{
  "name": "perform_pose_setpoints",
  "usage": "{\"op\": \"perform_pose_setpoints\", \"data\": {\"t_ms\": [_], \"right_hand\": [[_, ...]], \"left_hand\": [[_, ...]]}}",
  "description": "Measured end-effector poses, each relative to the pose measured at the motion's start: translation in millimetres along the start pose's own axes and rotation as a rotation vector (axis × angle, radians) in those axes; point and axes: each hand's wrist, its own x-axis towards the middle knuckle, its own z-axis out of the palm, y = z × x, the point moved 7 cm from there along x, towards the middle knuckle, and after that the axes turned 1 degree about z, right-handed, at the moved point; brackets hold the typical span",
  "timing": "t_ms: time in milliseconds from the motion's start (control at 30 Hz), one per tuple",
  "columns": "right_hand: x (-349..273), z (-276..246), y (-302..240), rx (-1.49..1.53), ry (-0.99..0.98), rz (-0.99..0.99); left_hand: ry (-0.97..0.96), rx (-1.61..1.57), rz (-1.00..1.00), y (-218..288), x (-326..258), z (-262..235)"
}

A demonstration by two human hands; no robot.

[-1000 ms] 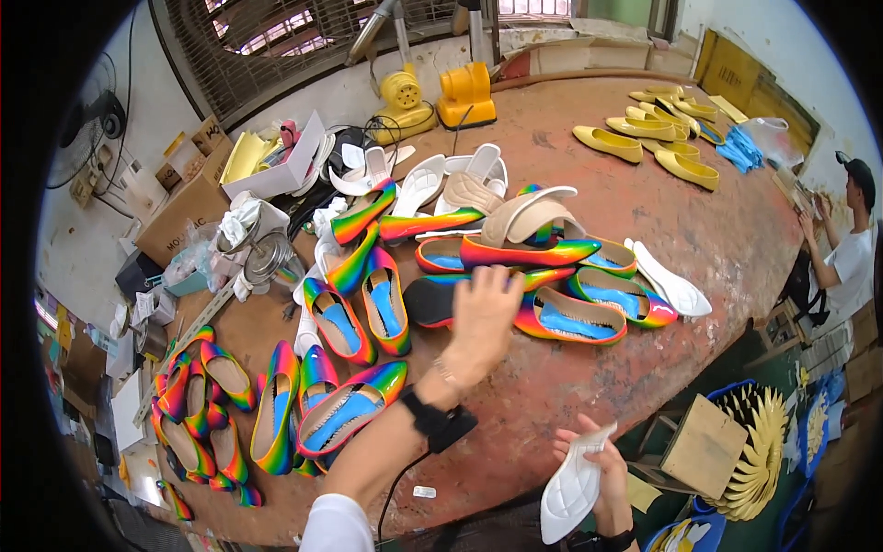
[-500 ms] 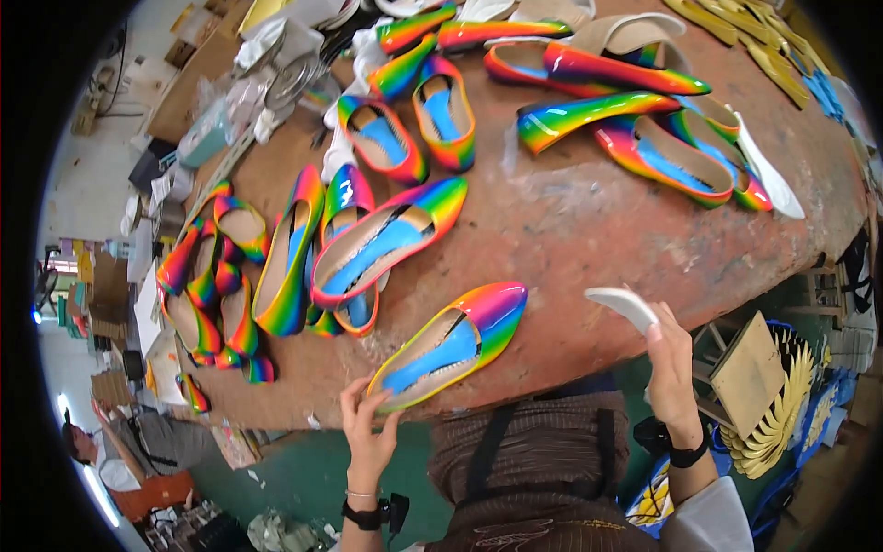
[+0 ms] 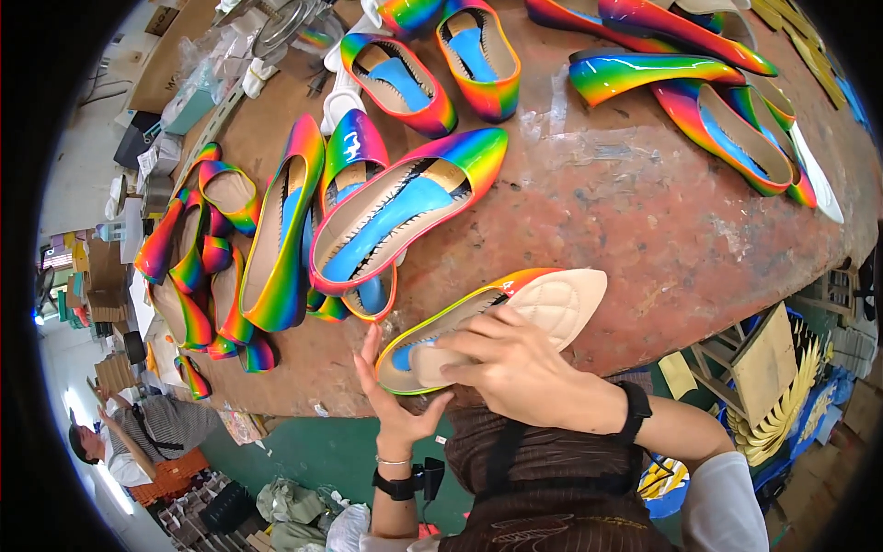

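Now lifted off the table (image 3: 625,202), a rainbow shoe (image 3: 432,336) rests in the left hand (image 3: 397,409) as right hand (image 3: 515,373) fingers press a cream insole (image 3: 552,299) inside, heel seating likely next

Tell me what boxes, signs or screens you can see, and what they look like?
Flat brown cardboard box: top left, beside the round brown worktable, plain tan.
Folded brown cardboard piece: lower right, below the table edge, tan and angular.
Stacked brown cardboard boxes: far left on the floor, small and blurred.
No signs or screens show.
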Motion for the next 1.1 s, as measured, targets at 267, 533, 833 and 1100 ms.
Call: {"op": "perform_pose_setpoints", "data": {"t_ms": [267,533,833,1100], "right_hand": [[15.2,42.3,9.9,0.055,-0.015,0.064],[18.7,48.4,11.6,-0.037,-0.102,0.077],[16.4,50.9,2.6,-0.147,-0.2,0.083],[25.3,68.6,-10.1,0.012,-0.343,-0.225]], "left_hand": [[0.081,-0.131,0.007,-13.5,-6.4,2.0],[0.053,-0.189,0.008,-15.4,-6.8,0.9],[-0.025,-0.26,0.037,-26.7,-10.3,3.0],[-0.041,-0.353,-0.003,-30.6,-2.4,-4.2]]}}
